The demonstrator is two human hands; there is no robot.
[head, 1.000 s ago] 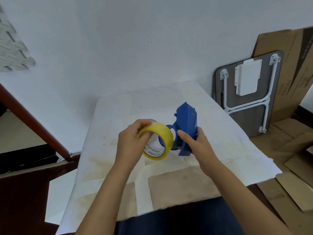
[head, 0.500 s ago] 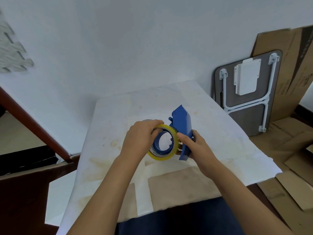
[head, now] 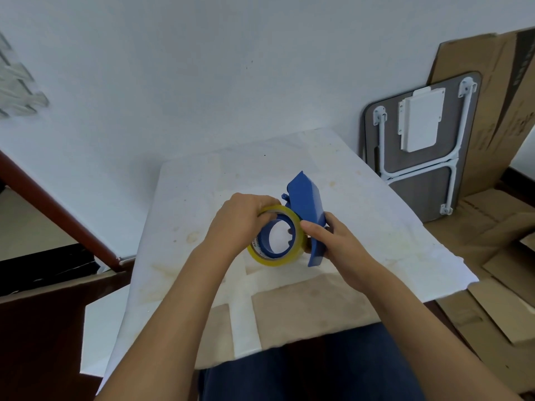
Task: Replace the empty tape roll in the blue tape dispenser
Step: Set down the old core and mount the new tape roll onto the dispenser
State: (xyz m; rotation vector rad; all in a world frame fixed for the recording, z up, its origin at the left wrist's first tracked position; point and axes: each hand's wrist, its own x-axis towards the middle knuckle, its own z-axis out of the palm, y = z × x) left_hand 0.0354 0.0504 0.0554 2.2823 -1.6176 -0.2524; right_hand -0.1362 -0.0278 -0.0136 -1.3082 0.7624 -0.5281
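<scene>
A yellow tape roll (head: 292,257) sits around the blue hub (head: 265,240) of the blue tape dispenser (head: 307,198), held above the white table. My left hand (head: 240,224) grips the roll's upper left rim with its fingers curled over it. My right hand (head: 333,241) holds the dispenser's handle from the right, thumb pressed against the roll's right edge. The dispenser's flat blue plate points up and away from me. The handle's lower end (head: 315,259) sticks out below my right palm.
The small table (head: 376,227) is covered with stained white paper and stands against a white wall. A folded table (head: 419,146) and flattened cardboard (head: 492,256) lean and lie at the right. A dark wooden frame (head: 58,215) runs along the left.
My left hand has carried the yellow roll rightward onto the dispenser's hub, where it is now seated. My right hand tilted the dispenser slightly and kept its grip.
</scene>
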